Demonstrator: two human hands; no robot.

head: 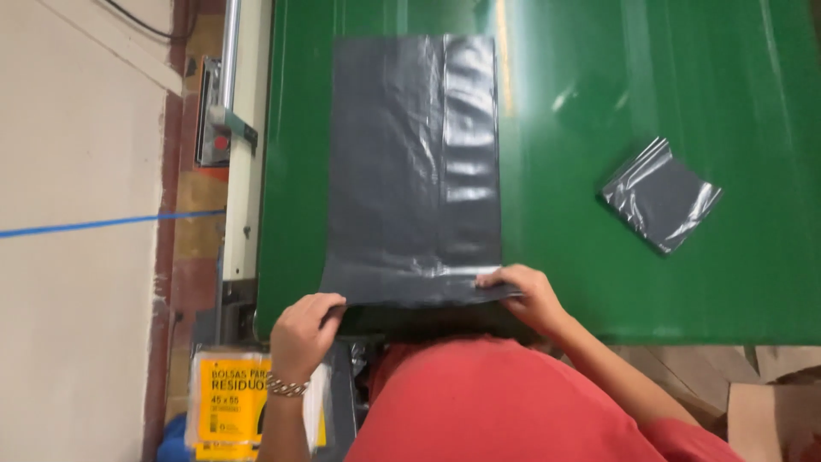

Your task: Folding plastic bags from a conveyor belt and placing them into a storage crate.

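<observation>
Two hands: both on the near edge of one flat grey plastic bag [410, 171], that's the whole action here.
Bag position: lying flat and spread out on the green table [684, 85], long side running away from the person, near edge right at the table's front edge.
Left hand [304, 329]: fingers curled over the bag's near left corner, pinching it, bracelet on the wrist.
Right hand [526, 295]: fingertips pressed down on the bag's near right corner, holding it against the table, more a flat press than a clench.
Step in hand: looks to me like the bag is being laid out and smoothed flat, with the bottom edge lined up square. Just my read.
Next move calls for: I'd say both corners need to travel together and evenly, or the thin film will wrinkle or skew.
Watch out: slick plastic on a shiny surface, so it could slide easily.
Folded bag [658, 195]: small grey folded square sitting well apart to the right on the table, untouched.
Pack of bags [227, 402]: yellow-labelled pack below the table edge, beside the left wrist.
Red shirt [505, 402]: fills the bottom of the view.
</observation>
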